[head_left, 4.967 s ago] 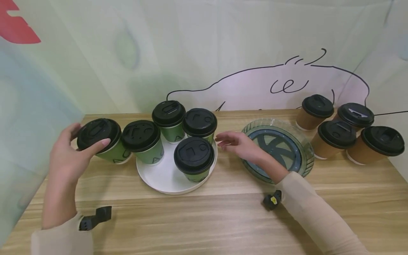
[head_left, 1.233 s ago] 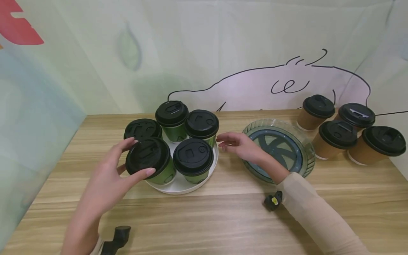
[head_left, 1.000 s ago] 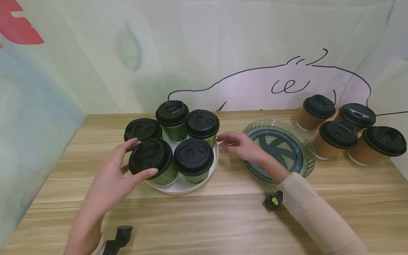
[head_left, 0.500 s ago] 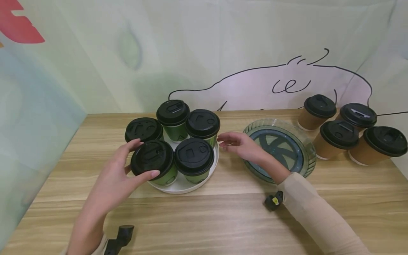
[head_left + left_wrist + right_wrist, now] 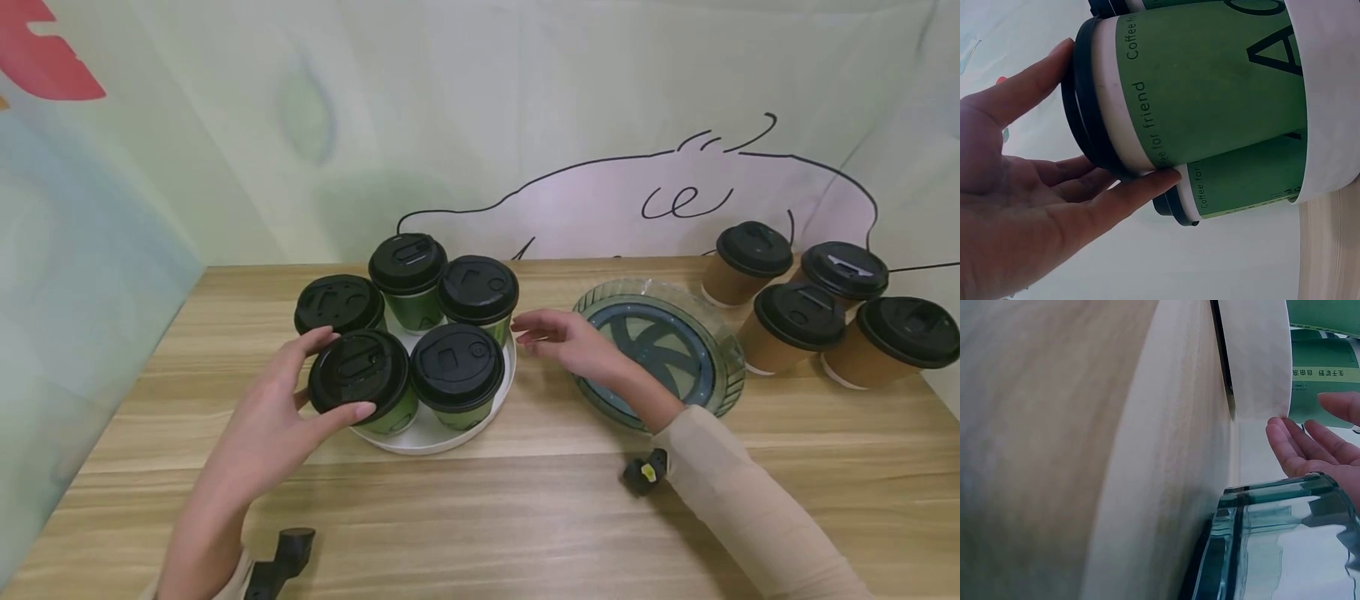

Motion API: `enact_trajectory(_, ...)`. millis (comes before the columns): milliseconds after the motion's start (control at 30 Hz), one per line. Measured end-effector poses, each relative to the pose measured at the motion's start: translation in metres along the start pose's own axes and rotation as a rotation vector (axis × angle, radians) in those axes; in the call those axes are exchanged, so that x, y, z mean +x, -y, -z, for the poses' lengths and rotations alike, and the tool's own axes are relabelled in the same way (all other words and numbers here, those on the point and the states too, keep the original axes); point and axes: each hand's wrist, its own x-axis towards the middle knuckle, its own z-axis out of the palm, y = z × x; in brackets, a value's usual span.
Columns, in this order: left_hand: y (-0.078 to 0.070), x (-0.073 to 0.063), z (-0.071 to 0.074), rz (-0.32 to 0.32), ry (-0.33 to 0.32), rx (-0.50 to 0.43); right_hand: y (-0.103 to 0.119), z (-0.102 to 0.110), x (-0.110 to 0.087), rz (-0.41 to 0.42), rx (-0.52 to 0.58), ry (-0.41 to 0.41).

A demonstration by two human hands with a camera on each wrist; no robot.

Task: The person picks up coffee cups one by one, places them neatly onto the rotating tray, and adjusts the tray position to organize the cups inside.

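Note:
My left hand (image 5: 270,417) grips a green paper coffee cup (image 5: 358,377) by its black lid, thumb at the front and fingers round the left side. In the left wrist view the base of this cup (image 5: 1210,81) is hidden behind the white rim of a round tray (image 5: 1329,94). Several more green lidded cups (image 5: 457,371) stand upright close together on the tray (image 5: 431,442). My right hand (image 5: 573,343) has relaxed fingers and holds nothing. Its fingertips are right at the tray's rim in the right wrist view.
A greenish clear glass dish (image 5: 731,379) with a dark patterned base lies under my right forearm. Several brown lidded paper cups (image 5: 768,342) stand at the far right. A printed curtain (image 5: 480,125) hangs behind the wooden table (image 5: 480,517).
Over five seconds my left hand has brought its green cup rightward and forward from the tray's left to the tray's front left. It then shifts slightly right. My right hand stays in place.

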Motion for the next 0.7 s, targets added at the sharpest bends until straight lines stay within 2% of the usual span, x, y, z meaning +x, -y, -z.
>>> enact_trajectory(700,0.003,0.0,0.0025,-0.016,0.03,0.017,0.0001,-0.0001,-0.0001,0.007,0.002,-0.008)
